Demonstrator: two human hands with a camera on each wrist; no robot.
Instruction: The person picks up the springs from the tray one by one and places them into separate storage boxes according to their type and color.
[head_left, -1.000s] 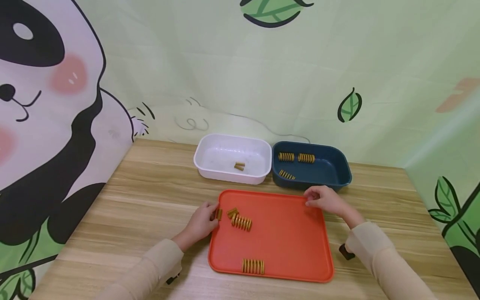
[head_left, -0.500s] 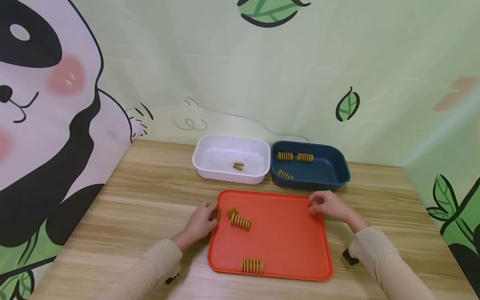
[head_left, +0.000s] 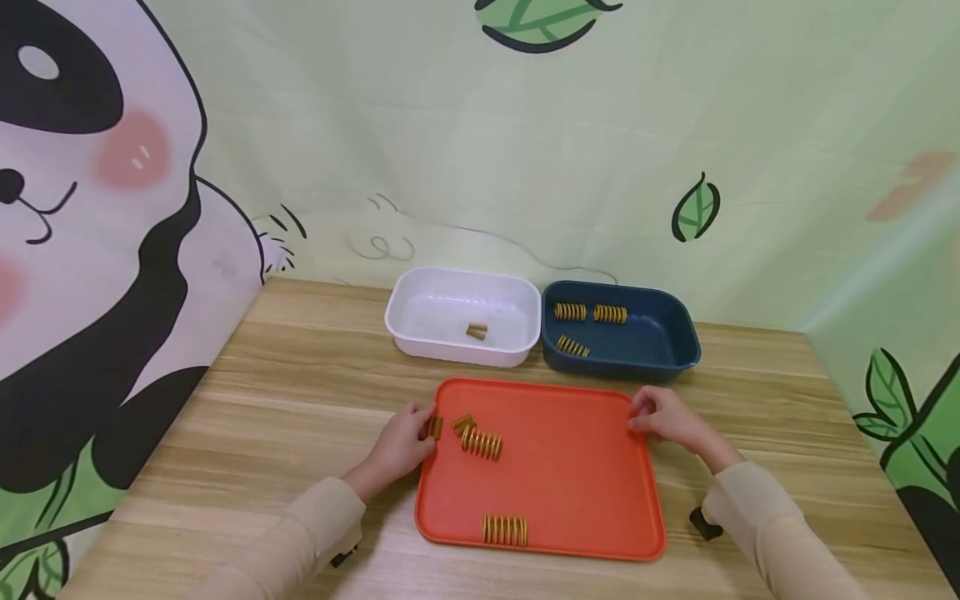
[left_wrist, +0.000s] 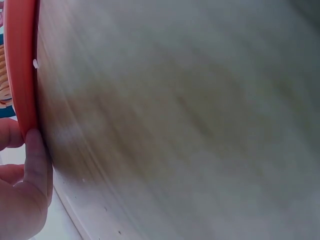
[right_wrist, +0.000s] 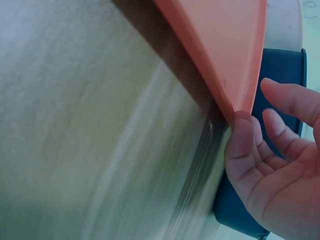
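A red-orange tray (head_left: 555,467) lies on the table. My left hand (head_left: 401,442) pinches its left rim between thumb and fingers; in the left wrist view the fingertips (left_wrist: 34,145) press against the rim. My right hand (head_left: 667,419) holds the far right corner, and in the right wrist view the thumb (right_wrist: 241,142) meets that corner with other fingers raised. On the tray, a small brass spring (head_left: 437,428) lies by my left fingertips. Another small spring (head_left: 462,423) touches a larger gold spring (head_left: 482,442). One more large spring (head_left: 505,531) lies along the near rim.
Behind the tray stand a white bin (head_left: 420,333) with a couple of small springs (head_left: 476,331) and a dark blue bin (head_left: 660,367) with three large springs (head_left: 610,314). The two bins adjoin. A printed cloth backdrop (head_left: 450,125) rises behind the wooden table (head_left: 322,350).
My right hand has shifted right and slightly nearer, from the tray's far edge to its far right corner. My left hand, the tray and the springs stay practically in place.
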